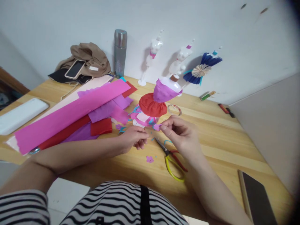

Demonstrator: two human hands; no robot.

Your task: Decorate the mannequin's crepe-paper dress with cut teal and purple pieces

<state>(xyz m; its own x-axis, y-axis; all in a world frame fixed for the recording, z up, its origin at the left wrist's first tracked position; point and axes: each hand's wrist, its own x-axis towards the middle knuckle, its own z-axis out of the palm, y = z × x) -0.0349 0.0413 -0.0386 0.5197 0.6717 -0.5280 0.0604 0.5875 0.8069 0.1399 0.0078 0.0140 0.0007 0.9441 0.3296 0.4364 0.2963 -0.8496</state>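
Note:
My right hand (pixel 181 132) pinches a small pink-purple paper flower (pixel 157 127) between thumb and forefinger. Close to it, my left hand (pixel 133 138) has its thumb and fingers pressed together; whatever may be between them is too small to make out. Just behind both hands stands a small mannequin dressed in a purple top (pixel 165 91) and a gathered red skirt (pixel 152 105). Scissors (pixel 167 152) with one yellow and one red handle lie under my right wrist. Another paper flower (pixel 150 159) rests on the table near the front edge, and blue paper scraps are scattered about.
Coloured paper sheets (pixel 77 114) are piled on the left beside a white case (pixel 22 115). A steel flask (pixel 120 53), brown cloth (pixel 91 56) and phone (pixel 75 69) sit behind. Several mannequins line the wall, one in a blue dress (pixel 202 69). A tape roll (pixel 174 109) lies right of the skirt.

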